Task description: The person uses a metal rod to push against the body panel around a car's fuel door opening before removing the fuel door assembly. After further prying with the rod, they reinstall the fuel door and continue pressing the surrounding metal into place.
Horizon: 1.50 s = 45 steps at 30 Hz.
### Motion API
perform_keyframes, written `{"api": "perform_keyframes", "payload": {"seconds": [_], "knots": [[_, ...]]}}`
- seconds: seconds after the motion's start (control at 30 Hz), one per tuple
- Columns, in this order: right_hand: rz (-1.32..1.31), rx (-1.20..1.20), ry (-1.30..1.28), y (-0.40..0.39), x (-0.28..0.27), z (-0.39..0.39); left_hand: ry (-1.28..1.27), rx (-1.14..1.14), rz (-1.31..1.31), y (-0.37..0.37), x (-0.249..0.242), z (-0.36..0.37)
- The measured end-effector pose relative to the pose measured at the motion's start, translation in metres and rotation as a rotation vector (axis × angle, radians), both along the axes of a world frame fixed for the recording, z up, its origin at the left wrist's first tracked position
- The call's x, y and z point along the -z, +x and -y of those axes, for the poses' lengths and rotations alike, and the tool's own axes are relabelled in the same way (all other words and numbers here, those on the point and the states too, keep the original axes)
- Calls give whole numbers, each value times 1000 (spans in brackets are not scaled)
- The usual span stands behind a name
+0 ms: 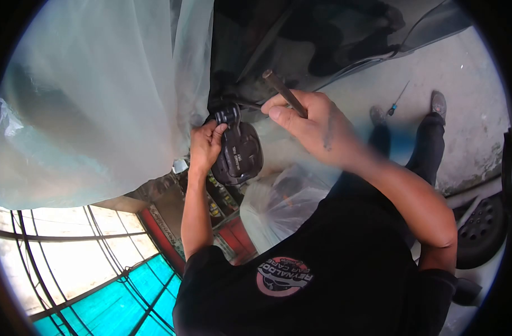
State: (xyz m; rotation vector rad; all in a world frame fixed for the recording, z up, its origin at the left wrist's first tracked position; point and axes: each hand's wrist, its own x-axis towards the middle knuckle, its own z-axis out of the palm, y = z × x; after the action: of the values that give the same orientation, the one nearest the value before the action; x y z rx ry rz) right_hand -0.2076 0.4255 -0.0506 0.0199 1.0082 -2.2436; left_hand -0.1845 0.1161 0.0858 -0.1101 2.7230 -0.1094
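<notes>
My left hand [205, 148] is closed on the hinge end of a black fuel filler door [242, 154], which stands swung out beside the dark car body [334, 33]. White lettering about unleaded fuel shows on the door's inner face. My right hand [323, 126] grips a brown rod-like tool [284, 92], its blunt end sticking up past the fingers. The tool's far end is hidden in the palm. A thin dark piece near the right fingertips runs toward the hinge, and I cannot make out what it is.
Translucent plastic sheeting [99, 101] hangs at the left, with more plastic [289, 199] below the fuel door. A screwdriver [394, 106] lies on the concrete floor [468, 84] between my shoes. A wheel [482, 232] stands at the right.
</notes>
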Motion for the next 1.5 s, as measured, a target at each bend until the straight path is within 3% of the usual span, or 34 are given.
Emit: {"api": "perform_keyframes", "payload": {"seconds": [0.03,0.17,0.23,0.67,0.83,0.97,1.03,1.5], "knots": [[-205,104,96,2,-1,-4,-12,-7,8,2,-1,1],[-342,-67,132,-7,8,-24,39,-64,-1,3,2,4],[-607,119,176,-1,15,-15,39,-18,4,2,0,5],[-854,233,265,-15,39,7,13,-38,22,1,-1,-1],[-1237,178,390,-41,41,-3,4,-15,13,0,-2,-3],[-1325,289,450,-48,42,-1,-1,-22,17,1,-2,-1],[-1580,305,617,-53,38,3,0,-20,20,0,-2,-2],[-1005,83,429,-42,21,4,48,-26,-10,3,1,5]]}}
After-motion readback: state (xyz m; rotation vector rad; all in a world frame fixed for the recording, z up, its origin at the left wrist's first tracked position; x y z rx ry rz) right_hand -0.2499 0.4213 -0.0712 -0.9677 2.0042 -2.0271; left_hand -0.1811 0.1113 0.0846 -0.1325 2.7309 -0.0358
